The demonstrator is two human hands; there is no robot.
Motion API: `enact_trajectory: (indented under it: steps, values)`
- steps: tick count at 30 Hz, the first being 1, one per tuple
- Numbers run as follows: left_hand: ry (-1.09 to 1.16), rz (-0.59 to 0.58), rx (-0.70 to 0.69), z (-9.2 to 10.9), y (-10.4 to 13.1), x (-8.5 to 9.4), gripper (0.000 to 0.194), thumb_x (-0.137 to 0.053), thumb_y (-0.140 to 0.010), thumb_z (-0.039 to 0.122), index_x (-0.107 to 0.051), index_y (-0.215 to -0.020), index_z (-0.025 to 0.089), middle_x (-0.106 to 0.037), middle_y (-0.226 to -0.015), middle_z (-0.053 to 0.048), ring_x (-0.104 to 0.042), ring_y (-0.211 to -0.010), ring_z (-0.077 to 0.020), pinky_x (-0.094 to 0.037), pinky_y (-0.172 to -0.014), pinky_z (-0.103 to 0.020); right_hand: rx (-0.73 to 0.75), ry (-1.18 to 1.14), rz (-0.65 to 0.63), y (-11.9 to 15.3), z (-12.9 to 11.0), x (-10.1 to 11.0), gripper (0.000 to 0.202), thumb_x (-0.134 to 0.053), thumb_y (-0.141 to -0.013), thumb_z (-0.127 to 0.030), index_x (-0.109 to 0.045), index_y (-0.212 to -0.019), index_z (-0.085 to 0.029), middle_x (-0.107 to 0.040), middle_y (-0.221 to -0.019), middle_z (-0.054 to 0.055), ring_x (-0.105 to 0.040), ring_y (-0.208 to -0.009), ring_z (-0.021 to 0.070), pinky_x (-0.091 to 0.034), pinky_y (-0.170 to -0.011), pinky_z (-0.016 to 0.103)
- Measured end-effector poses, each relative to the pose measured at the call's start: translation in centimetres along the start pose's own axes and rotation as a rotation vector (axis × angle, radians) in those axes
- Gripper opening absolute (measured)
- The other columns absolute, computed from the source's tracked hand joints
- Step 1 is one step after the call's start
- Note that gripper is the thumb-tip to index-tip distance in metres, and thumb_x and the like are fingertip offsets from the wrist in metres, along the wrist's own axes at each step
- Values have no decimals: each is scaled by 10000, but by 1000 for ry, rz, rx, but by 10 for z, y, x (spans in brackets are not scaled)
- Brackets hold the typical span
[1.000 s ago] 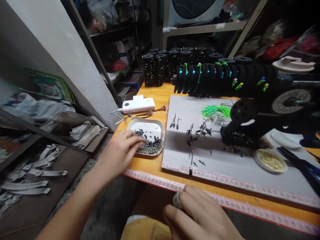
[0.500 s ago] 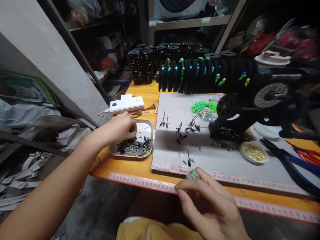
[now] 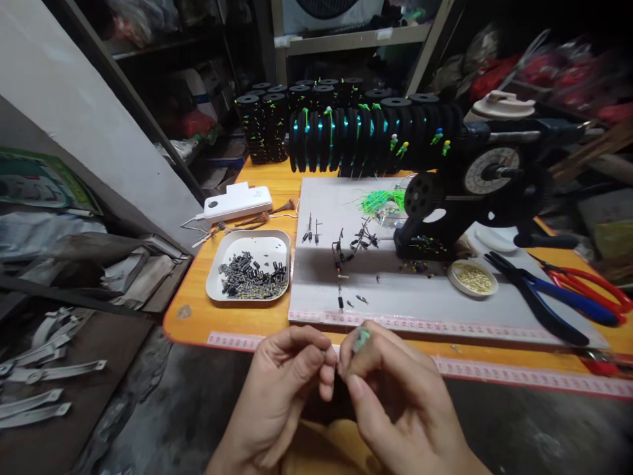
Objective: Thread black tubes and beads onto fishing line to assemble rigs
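My left hand (image 3: 287,379) and my right hand (image 3: 405,382) are close together in front of the table's near edge, fingertips almost touching. Both are pinched, and whatever sits between the fingertips is too small to make out. A crumpled pale green piece (image 3: 362,339) lies against my right index finger. Left of my hands, a white tray (image 3: 214,290) holds many small black and grey cylindrical parts (image 3: 252,277). Several small black parts with wire stems (image 3: 364,237) lie on the grey board (image 3: 316,280), a single black one (image 3: 340,301) nearest my hands.
A black hand-cranked machine (image 3: 435,224) with a ribbed roller (image 3: 366,142) stands on the board. Right of it are a dish of golden bits (image 3: 473,279), blue-handled pliers (image 3: 548,297) and red-handled pliers (image 3: 601,287). A white power bank (image 3: 237,202) lies behind the tray. Measuring tape (image 3: 519,376) edges the table.
My left hand has left the tray and come to my right hand, fingers pinched. The view has shifted a little, and my right hand stays pinched.
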State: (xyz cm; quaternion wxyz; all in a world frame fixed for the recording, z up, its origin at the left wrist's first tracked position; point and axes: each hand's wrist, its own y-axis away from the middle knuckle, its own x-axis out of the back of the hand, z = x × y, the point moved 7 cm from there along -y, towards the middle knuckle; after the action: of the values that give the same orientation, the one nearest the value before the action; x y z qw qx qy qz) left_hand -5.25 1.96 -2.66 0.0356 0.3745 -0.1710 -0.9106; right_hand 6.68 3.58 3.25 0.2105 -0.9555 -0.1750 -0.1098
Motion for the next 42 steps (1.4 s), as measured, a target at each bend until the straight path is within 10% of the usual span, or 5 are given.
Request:
enact_trajectory:
  steps: [31, 42]
  values:
    - [173, -78, 84, -24, 12, -4, 188, -914, -702, 288, -778, -739, 163, -654, -614, 28, -557, -434, 0, -447, -454, -75, -188, -203, -137, 4, -2, -6, 167, -507, -811, -118, -492, -678, -219, -633, -670, -6, -535, -589, 120, -418, -533, 232]
    - [-86, -80, -154, -5, 14, -2, 86, -885, -741, 270, -816, -757, 223, -604, -688, 30, -547, -536, -24, -460, -507, -107, -161, -81, -152, 4, 3, 1, 155, -551, -930, -185, -624, -793, -191, -620, -734, 7, -605, -660, 127, -455, -591, 238]
